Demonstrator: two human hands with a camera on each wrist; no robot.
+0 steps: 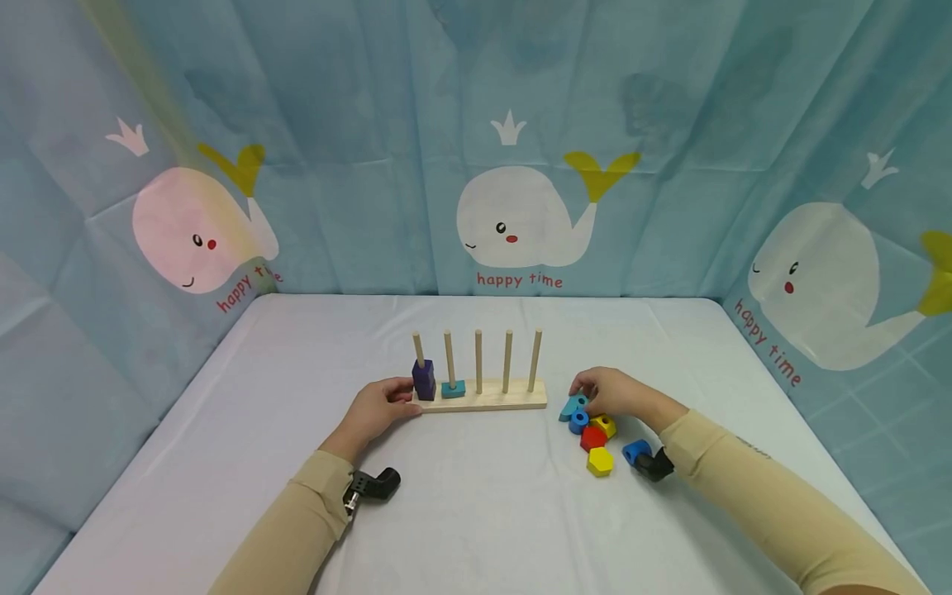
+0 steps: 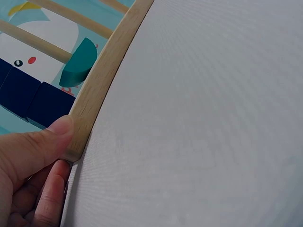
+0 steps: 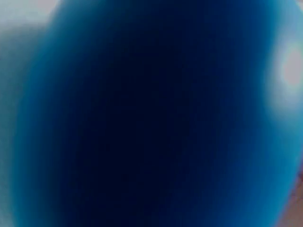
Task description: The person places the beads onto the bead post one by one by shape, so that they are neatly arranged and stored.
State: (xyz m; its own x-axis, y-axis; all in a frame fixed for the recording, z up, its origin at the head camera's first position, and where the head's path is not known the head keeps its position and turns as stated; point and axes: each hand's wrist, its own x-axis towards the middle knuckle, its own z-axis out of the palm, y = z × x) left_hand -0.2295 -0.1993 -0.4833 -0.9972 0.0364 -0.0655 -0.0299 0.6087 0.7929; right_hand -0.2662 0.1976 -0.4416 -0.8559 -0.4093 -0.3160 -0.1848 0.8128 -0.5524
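A wooden peg stand (image 1: 483,401) with several upright pegs is on the table. Its left end is gripped by my left hand (image 1: 378,413), thumb on the front edge in the left wrist view. Dark purple blocks (image 1: 424,380) are stacked on the leftmost peg, and a teal half-round block (image 2: 80,64) sits on the peg beside it. To the right of the stand, my right hand (image 1: 611,392) pinches a teal block (image 1: 571,408) at the back of a loose pile; its fingertips are partly hidden. A blurred blue block (image 3: 156,113) fills the right wrist view.
Close to the right hand lie a round blue block (image 1: 578,422), a yellow block (image 1: 606,426), a red block (image 1: 592,439) and a yellow hexagon (image 1: 600,462). Another blue block (image 1: 635,452) touches or nearly touches the black right wrist camera (image 1: 656,466). A whale-print curtain (image 1: 357,223) stands behind the table.
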